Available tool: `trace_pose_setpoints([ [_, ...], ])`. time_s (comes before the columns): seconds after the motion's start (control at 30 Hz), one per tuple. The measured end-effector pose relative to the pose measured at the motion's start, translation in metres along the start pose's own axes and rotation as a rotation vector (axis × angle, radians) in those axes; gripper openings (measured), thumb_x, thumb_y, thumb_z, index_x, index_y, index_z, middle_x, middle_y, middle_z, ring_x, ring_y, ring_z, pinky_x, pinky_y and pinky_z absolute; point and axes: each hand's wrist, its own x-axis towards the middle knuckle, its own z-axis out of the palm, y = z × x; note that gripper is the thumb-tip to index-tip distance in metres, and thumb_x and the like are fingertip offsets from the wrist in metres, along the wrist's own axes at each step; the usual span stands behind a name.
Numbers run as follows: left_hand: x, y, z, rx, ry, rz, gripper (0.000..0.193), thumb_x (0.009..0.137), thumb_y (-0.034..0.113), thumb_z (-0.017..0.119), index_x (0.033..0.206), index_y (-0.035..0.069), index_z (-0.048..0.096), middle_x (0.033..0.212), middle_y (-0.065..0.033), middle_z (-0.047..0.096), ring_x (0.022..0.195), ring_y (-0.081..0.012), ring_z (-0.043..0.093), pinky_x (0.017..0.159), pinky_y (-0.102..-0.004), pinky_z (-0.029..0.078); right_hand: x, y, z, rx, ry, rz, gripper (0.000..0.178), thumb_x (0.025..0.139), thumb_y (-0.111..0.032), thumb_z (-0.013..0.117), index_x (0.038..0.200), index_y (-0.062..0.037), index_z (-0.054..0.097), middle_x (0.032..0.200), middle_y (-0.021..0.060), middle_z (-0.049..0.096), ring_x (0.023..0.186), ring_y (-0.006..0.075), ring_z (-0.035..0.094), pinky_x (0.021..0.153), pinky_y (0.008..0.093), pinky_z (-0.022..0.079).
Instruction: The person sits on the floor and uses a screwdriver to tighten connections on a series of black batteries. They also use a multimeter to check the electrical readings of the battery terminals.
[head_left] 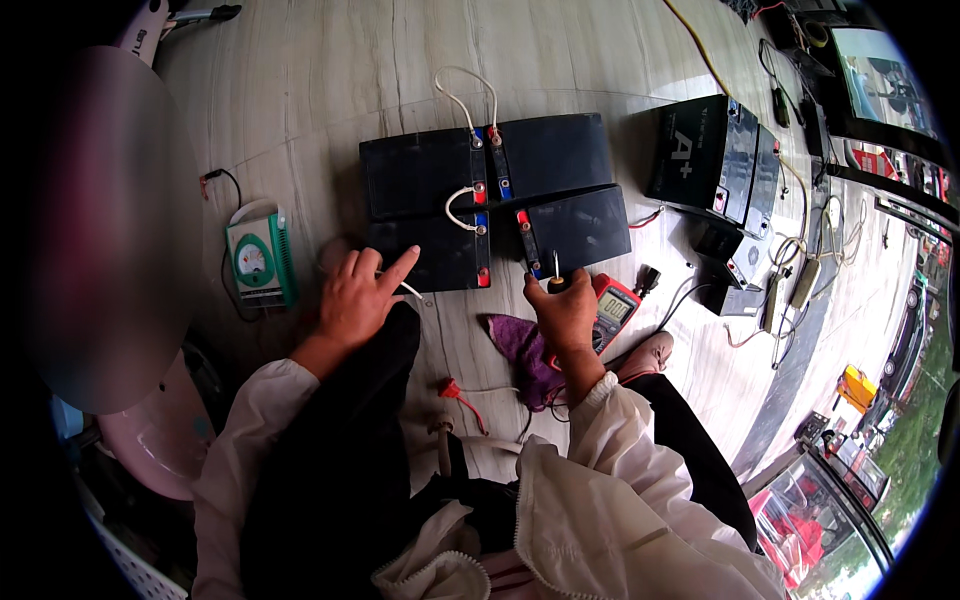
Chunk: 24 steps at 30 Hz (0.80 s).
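Four black batteries lie on the floor in two pairs, among them the lower left battery (425, 255) and the lower right battery (580, 232). Red and blue terminals line their inner edges. A white jumper wire (455, 207) links the two left batteries; a longer white wire loop (466, 70) joins the upper two. My left hand (355, 300) rests at the lower left battery, index finger stretched over its top, other fingers curled round a short white wire (410, 290). At the lower right battery's near corner, my right hand (568, 315) grips a screwdriver (556, 282), its metal shaft showing.
A red multimeter (613, 310) lies beside my right hand, near a purple cloth (520, 350). On the left stands a green and white meter (260, 258). More black batteries (705, 155), a power strip (803, 283) and cables are at right. A red connector (450, 388) lies between my legs.
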Motion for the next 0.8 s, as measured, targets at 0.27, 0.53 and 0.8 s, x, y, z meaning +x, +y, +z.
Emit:
trace_pose_setpoints([
  [0.27,-0.002,-0.008,0.002,-0.038,0.0,0.002,0.081,0.071,0.024,0.084,0.145,0.031,0.052,0.094,-0.0052,0.047,0.088,-0.0249,0.052,0.076,-0.0392,0.048,-0.032,-0.004,-0.018,0.182,-0.108,-0.132,0.013,0.091,-0.017,0.068,0.096,-0.0041,0.069,0.089,0.0206,0.068,0.079,0.0349,0.07,0.072,0.042,0.054],
  [0.53,0.004,-0.01,-0.005,-0.098,-0.007,0.021,0.084,0.071,0.023,0.085,0.147,0.024,0.05,0.093,-0.0063,0.049,0.088,-0.0258,0.053,0.076,-0.0397,0.049,0.026,0.003,0.056,0.354,-0.362,-0.338,0.068,0.092,0.003,0.055,0.155,-0.0097,0.034,0.113,0.0077,0.064,0.091,0.0116,0.059,0.085,0.025,0.05],
  [0.8,-0.003,-0.013,-0.006,-0.125,-0.063,0.004,0.079,0.076,0.021,0.082,0.147,0.02,0.048,0.097,-0.01,0.05,0.091,-0.03,0.054,0.08,-0.0409,0.048,0.023,-0.012,0.068,0.812,-0.464,-0.051,0.054,0.099,-0.012,0.056,0.151,-0.0092,0.04,0.112,0.0057,0.064,0.095,0.0105,0.059,0.085,0.0251,0.048],
])
